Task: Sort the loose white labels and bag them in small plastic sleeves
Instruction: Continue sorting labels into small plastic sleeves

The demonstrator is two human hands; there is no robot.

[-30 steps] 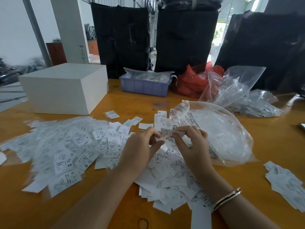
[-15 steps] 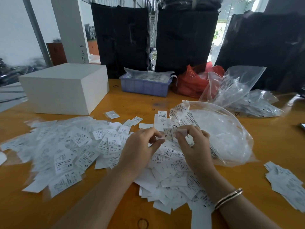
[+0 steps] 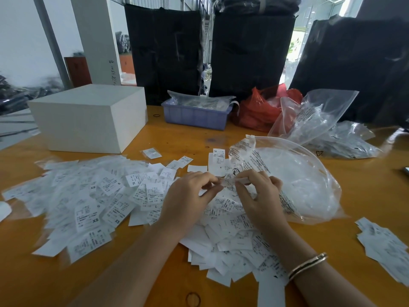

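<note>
- Head view: left hand (image 3: 188, 198) and right hand (image 3: 259, 196) meet over the middle of the label pile (image 3: 232, 231), fingertips facing each other.
- Between them: a small label-and-sleeve piece (image 3: 230, 182), long axis running left-right, spanning from one hand's fingertips to the other's.
- Left thumb and forefinger curled, pinching its left end; right thumb and forefinger curled, pinching the right end.
- Piece is small and blurred; can't tell whether the label is already inside the sleeve or only at its mouth.
- Key relation, as I read it: sleeve opening and label line up along that same left-right axis, so the next push goes sideways, hand toward hand. Neither hand is nearer; both are on it.
- Sorted labels (image 3: 88, 196) spread to the left on the orange table (image 3: 365, 196); large clear bag (image 3: 298, 185) lies just right of the right hand.
- Most of the pile not yet bagged.
</note>
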